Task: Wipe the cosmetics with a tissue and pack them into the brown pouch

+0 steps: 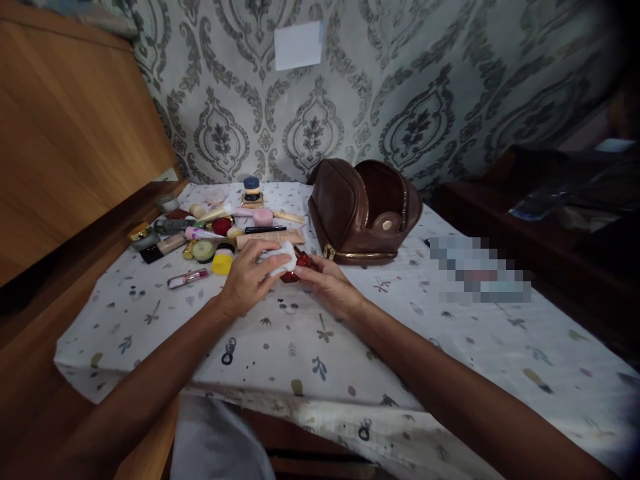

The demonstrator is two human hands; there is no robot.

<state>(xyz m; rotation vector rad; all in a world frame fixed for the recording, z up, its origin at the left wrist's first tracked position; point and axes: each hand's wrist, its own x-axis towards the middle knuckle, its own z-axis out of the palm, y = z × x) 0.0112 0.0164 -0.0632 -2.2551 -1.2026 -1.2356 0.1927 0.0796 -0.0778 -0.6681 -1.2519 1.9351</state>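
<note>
My left hand [249, 277] is closed around a white cotton pad [283, 259]. The pad meets a small dark red glass bottle [290, 275], which my right hand [333, 283] grips between thumb and fingers. Fingers and pad cover much of the bottle. Just beyond my left hand lie a beige squeeze tube [295, 237] and a jar with a yellow base [221, 261]. A lip gloss tube [187, 279] rests to the left of that jar. Behind my right hand stands a brown cosmetic bag [340, 207], its top unzipped.
Several cosmetics crowd the table's left side, among them a pale green jar [203, 251] and a blue-capped bottle [251, 187]. A blurred-out item [480, 270] lies at the right on the patterned cloth [320, 353]. A wooden cabinet [85, 113] borders the left.
</note>
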